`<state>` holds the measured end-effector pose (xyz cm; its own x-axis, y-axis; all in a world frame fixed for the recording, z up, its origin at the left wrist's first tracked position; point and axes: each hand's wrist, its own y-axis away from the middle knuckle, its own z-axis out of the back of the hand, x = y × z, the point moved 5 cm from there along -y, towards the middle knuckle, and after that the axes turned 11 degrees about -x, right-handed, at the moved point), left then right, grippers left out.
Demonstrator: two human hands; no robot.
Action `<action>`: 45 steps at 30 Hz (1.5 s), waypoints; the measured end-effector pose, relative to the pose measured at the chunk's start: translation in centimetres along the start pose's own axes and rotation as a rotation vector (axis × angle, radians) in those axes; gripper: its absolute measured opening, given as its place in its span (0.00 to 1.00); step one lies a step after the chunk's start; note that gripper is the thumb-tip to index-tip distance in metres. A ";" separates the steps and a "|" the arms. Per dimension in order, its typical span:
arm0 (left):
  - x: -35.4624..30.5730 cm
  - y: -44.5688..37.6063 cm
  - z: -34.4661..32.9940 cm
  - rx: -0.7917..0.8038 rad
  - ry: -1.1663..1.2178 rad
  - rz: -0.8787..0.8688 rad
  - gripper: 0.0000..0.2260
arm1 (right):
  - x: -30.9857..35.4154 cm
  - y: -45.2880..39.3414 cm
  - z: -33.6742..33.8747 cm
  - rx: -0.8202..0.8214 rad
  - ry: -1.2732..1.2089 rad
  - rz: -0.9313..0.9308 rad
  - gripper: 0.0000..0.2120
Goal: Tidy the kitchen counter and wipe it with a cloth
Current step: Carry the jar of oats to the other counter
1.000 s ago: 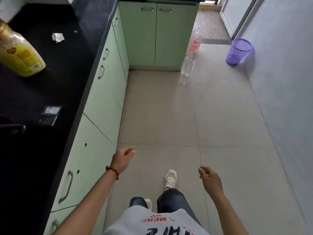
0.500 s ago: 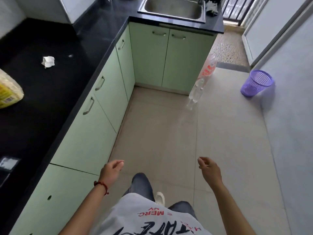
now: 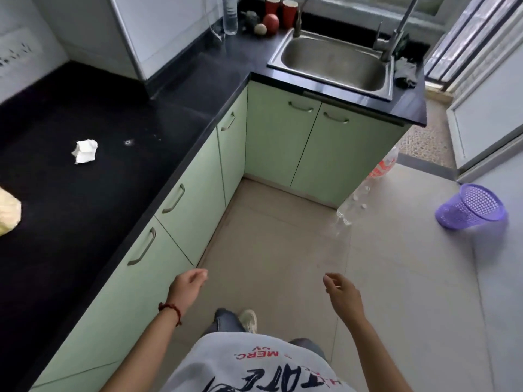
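The black L-shaped counter [image 3: 85, 216] runs along the left and across the back. A crumpled white paper [image 3: 85, 151] lies on it at the left. A dark cloth [image 3: 406, 73] lies bunched to the right of the steel sink [image 3: 334, 62]. A clear bottle [image 3: 229, 14], two red cups [image 3: 281, 9], an apple [image 3: 271, 23] and a small pale ball [image 3: 260, 29] stand in the back corner. My left hand [image 3: 186, 287] and my right hand [image 3: 341, 292] hang over the floor, fingers loosely curled, holding nothing.
A yellow container [image 3: 8, 215] shows at the left edge of the counter. An empty plastic bottle [image 3: 365, 190] is blurred in front of the sink cabinet. A purple mesh bin [image 3: 471, 207] stands on the floor at the right. Green cabinet doors [image 3: 181, 199] line the counter front.
The view has swung up and forward, bringing the sink, cups and cloth into sight. The yellow container slid toward the left edge. Both hands stay low and hold nothing.
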<state>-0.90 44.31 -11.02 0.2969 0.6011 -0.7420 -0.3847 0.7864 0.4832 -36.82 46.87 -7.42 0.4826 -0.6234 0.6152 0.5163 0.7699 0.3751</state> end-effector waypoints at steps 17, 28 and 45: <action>-1.8 -3.1 2.6 -0.407 0.254 0.350 0.07 | 20.5 -13.4 -12.0 0.505 0.336 0.455 0.13; 1.8 6.3 2.2 -0.909 0.634 0.670 0.03 | 34.0 -8.6 -21.2 0.891 0.421 0.922 0.12; 1.5 3.3 22.7 -1.130 0.689 0.333 0.08 | 44.5 7.2 -31.8 0.927 0.123 0.993 0.09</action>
<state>18.11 51.01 0.06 -0.3141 0.2840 -0.9059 -0.9489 -0.1247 0.2899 10.86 20.33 0.54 0.4535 0.2705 0.8492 -0.7182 0.6751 0.1685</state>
